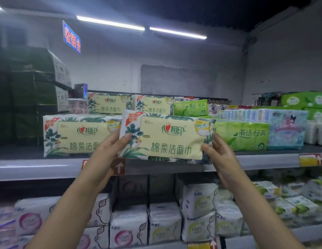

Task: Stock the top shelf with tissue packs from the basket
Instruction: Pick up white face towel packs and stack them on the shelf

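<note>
A cream-and-leaf-print tissue pack [167,137] is held at the front edge of the top shelf [34,168]. My left hand [110,155] grips its left end, thumb on the front face. My right hand [219,157] grips its right end the same way. An identical pack [75,135] stands on the shelf just to the left, and two more [110,104] stand behind. The basket is out of view.
Green tissue packs [243,135] and a pale blue pack [286,130] fill the shelf to the right. Dark green stacked boxes [31,90] stand at the far left. The lower shelf holds white and pink packets [163,220]. A blue sign [71,37] hangs above.
</note>
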Demonstrator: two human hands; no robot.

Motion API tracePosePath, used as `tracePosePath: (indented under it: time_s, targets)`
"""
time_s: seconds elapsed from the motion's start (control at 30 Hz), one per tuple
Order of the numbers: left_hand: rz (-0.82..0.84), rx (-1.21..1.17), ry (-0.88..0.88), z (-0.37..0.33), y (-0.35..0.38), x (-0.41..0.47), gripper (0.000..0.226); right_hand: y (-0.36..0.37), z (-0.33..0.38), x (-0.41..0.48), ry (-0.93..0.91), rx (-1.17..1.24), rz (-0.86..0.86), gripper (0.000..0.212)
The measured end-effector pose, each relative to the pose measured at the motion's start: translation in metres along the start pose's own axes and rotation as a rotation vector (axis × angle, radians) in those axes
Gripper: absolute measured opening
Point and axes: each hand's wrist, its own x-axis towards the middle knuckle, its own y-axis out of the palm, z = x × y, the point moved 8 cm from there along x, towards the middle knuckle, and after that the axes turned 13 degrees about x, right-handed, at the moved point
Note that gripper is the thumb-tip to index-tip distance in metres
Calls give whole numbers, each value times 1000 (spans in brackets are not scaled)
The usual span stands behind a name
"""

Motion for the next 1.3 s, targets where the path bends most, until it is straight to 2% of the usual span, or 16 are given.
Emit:
tracePosePath:
  time_s: [0.13, 0.27, 0.37, 0.47, 0.57, 0.7, 0.87, 1.07, 1.3]
  targets:
    - [11, 140, 1, 0, -2, 1, 37, -3, -3, 7, -14, -21, 10, 127]
    - [-17, 228, 22, -3, -6, 8, 25, 0, -1, 18, -16, -4, 32, 113]
    - [-34, 263, 28, -1, -8, 13, 28, 0, -2, 26, -6, -27, 53, 112]
    - [-84, 303, 22, 4, -12, 17, 32, -5, -6, 30, -11, -30, 30, 88]
    - [-138, 308, 25, 6, -15, 21, 31, -6, -8, 33, -29, -86, 16, 91]
    - [-219, 400, 63, 6, -16, 23, 33, -10, -6, 39, -84, -181, -44, 67]
    - [-439, 657, 143, -2, -22, 22, 10, -8, -4, 44, -131, -347, -70, 63]
    - [-447, 771, 147, -2, -18, 29, 18, -8, -4, 52, -241, -532, -157, 50]
    - [-473, 888, 152, 6, -23, 28, 25, -9, -13, 53, -262, -660, -117, 50]
